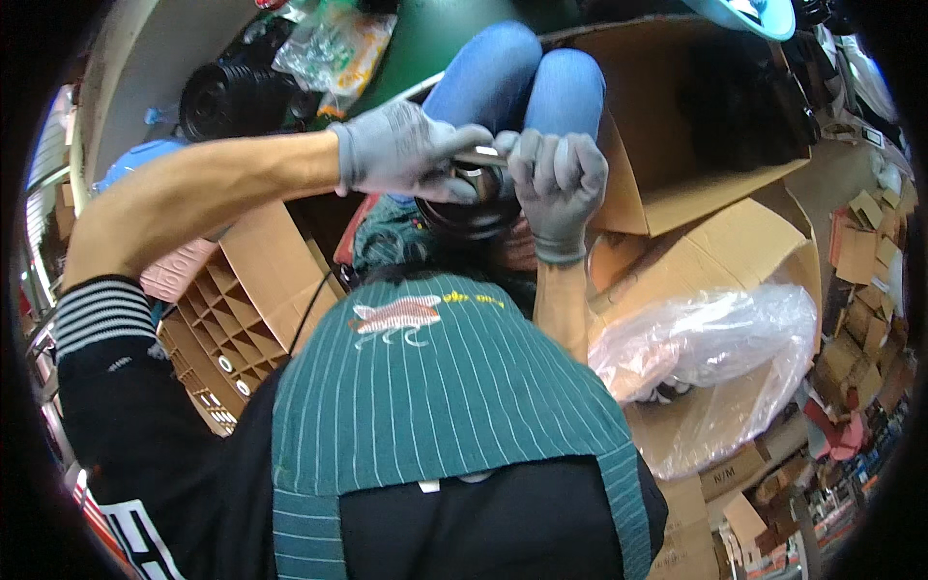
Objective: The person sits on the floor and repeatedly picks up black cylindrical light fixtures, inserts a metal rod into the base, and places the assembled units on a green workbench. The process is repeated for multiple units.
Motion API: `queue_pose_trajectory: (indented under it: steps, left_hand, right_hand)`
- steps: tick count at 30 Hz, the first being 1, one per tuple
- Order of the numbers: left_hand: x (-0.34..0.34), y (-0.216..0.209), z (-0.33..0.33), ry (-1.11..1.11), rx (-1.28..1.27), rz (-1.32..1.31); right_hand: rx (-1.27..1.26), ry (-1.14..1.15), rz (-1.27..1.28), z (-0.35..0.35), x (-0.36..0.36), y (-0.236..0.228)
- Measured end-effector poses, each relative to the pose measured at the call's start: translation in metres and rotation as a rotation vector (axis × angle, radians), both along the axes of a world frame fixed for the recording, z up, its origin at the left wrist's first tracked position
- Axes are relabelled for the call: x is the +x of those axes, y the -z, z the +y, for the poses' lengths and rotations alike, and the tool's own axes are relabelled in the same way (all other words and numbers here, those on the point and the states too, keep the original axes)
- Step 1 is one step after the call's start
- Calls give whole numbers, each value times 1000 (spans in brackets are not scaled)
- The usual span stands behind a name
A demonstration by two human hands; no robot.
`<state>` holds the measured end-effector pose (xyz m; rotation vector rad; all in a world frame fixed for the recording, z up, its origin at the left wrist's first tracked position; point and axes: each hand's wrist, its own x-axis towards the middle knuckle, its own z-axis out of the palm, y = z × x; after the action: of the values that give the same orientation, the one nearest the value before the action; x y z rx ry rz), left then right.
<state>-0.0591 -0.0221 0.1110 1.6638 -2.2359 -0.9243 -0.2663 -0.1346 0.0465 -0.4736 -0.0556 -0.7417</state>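
Observation:
In front of my apron, both gloved hands meet over a black round part (469,220) with a shiny metal piece at its centre. My left hand (411,155), in a grey glove, reaches across from the left with bent fingers closed around the metal piece. A short flat metal bar (480,156) lies across the top of the part. My right hand (559,184), also gloved in grey, is curled into a fist at the bar's right end and grips it. The fingers hide much of the part and bar.
A large cardboard box (628,184) stands right of my knees. Nearer, another open carton holds clear plastic sheeting (715,338). A divided carton (217,309) is at the left. Black ribbed round parts (227,101), a plastic bag (338,53) and a light-blue basin (768,17) lie farther off.

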Motion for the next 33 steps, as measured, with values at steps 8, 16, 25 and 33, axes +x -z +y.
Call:
queue_pose_trajectory:
  steps: [8, 16, 25, 33]
  left_hand:
    - [26, 36, -34, 332, -111, -12]
    - [33, 61, -83, 518, -372, 77]
    - [25, 49, -18, -484, -458, 457]
    - [75, 147, -81, -1144, -214, -86]
  right_hand:
    - [-271, 290, 211, 42, -32, -4]
    - [-598, 467, 387, 42, -24, -36]
    - [-702, 119, 953, 12, -56, -31]
    - [-1356, 119, 1172, 36, -63, -47]
